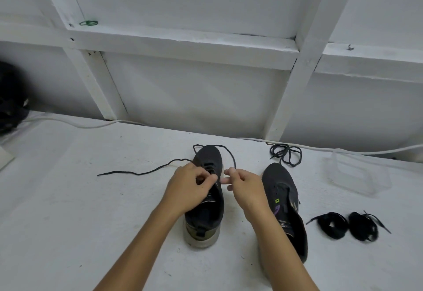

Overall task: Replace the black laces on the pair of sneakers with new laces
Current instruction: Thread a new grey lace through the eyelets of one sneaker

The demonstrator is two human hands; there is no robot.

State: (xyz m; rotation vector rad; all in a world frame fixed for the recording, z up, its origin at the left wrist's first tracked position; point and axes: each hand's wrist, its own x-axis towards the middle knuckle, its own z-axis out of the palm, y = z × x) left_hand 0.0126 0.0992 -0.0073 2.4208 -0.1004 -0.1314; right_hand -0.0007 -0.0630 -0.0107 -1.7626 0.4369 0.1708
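Two dark sneakers stand on the white surface, toes pointing away from me. My left hand (191, 184) rests on the left sneaker (207, 201) and pinches at its eyelets. My right hand (242, 184) pinches a thin black lace (229, 153) that loops over the toe. That lace's other end trails left across the surface (137, 173). The right sneaker (282, 197), with a purple and green mark, stands beside my right wrist, and no lace shows in it. A loose black lace (285, 152) lies beyond it. Two coiled black lace bundles (348, 224) lie to the right.
A clear plastic package (357, 174) lies at the right. A white cable (77, 123) runs along the base of the white framed wall. A dark object (11, 103) sits at the far left. A green rubber band (88, 23) rests on a wall ledge.
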